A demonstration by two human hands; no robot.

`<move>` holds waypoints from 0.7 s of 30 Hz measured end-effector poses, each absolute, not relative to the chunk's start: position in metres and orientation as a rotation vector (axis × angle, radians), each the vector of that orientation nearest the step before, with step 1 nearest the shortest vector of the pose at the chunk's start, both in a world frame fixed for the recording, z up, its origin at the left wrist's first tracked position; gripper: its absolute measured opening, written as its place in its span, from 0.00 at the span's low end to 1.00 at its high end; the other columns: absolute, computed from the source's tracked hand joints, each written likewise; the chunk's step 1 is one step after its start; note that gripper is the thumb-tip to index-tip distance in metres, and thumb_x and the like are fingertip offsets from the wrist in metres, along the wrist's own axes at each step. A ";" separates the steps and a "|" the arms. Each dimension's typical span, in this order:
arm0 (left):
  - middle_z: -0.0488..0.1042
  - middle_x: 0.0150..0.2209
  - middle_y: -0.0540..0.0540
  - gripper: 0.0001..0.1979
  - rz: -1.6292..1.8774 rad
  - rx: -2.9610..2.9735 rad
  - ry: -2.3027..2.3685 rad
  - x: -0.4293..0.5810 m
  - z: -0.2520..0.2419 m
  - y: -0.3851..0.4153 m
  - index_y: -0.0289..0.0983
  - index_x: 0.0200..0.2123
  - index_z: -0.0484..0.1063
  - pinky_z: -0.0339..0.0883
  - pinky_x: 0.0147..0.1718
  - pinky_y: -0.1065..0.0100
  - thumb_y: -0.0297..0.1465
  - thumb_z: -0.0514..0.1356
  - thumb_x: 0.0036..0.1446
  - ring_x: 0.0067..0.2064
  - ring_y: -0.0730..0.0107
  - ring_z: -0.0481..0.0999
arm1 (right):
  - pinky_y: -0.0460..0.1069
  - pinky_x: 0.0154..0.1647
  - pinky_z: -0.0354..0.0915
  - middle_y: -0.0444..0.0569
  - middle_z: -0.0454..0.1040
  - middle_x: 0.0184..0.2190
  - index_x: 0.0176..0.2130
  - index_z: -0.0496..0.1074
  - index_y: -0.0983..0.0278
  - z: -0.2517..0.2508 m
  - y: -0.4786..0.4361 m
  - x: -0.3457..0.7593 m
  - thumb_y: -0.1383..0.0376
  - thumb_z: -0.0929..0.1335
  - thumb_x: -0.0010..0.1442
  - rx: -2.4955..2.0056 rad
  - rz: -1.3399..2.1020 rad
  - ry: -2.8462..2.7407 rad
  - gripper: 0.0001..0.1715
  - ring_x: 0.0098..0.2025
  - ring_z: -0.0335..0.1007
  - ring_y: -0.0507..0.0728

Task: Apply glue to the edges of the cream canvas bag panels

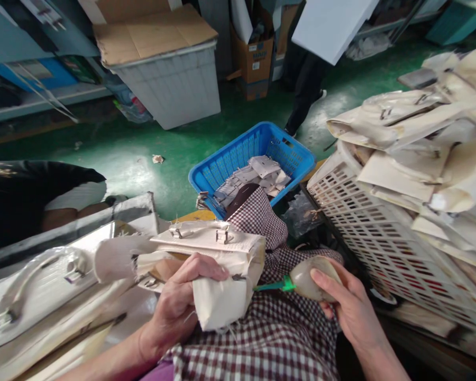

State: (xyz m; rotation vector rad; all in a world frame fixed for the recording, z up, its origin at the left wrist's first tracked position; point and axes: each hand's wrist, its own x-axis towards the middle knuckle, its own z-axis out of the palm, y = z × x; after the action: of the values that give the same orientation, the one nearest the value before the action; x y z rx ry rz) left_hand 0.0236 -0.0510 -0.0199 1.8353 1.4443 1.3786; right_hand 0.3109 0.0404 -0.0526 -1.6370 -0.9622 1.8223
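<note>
Bag (241,254) lies on the lap of the person working, over a checked apron (262,338). Colour: cream/off-white, soft-sided, two metal buckles (222,236) on the upper panel. Edges rough; loose threads hang off the lower end. Bag tilted, flap (222,307) turned toward wearer, small dark mark nr. its top edge.

L hand (180,288): gripping flap, thumb & fingers pressed along it. R hand (347,293): wrapped round a squeeze bottle (307,280), translucent body, held approx. level. Green nozzle (275,286) points at R edge of flap; tip v. close, contact w/ bag can't be told from here.

Surroundings: more cream bags (43,296) stacked L, right up against the work. R side: white basket (365,227), slatted, tilted, heaped w/ similar bags (412,121); the basket crowds the R arm's side. Ahead, on green floor (143,137): blue basket (206,172), part-filled w/ pale flat pieces (264,166); apron cloth hides its near corner. One scrap (157,159) on floor, L of blue basket. Further back: grey bin (182,90) w/ cardboard (154,34) on top. Co-worker's legs (305,90) beyond blue basket, white panel (333,26) above them. 2nd co-worker (35,190) far L, dark clothing, partly out of view.
</note>
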 end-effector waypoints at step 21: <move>0.78 0.33 0.43 0.08 1.338 1.492 1.552 0.024 -0.018 -0.038 0.38 0.33 0.79 0.72 0.35 0.66 0.35 0.63 0.62 0.36 0.63 0.77 | 0.42 0.12 0.54 0.45 0.71 0.26 0.46 0.75 0.62 -0.042 0.036 0.307 0.49 0.80 0.43 -1.601 1.854 -0.876 0.35 0.21 0.59 0.50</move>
State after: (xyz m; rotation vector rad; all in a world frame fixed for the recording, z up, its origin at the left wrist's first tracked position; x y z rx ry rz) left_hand 0.0238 -0.0385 -0.0181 1.4915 1.5520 1.3376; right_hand 0.3072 0.0355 -0.0416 -1.6008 -0.8755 1.8542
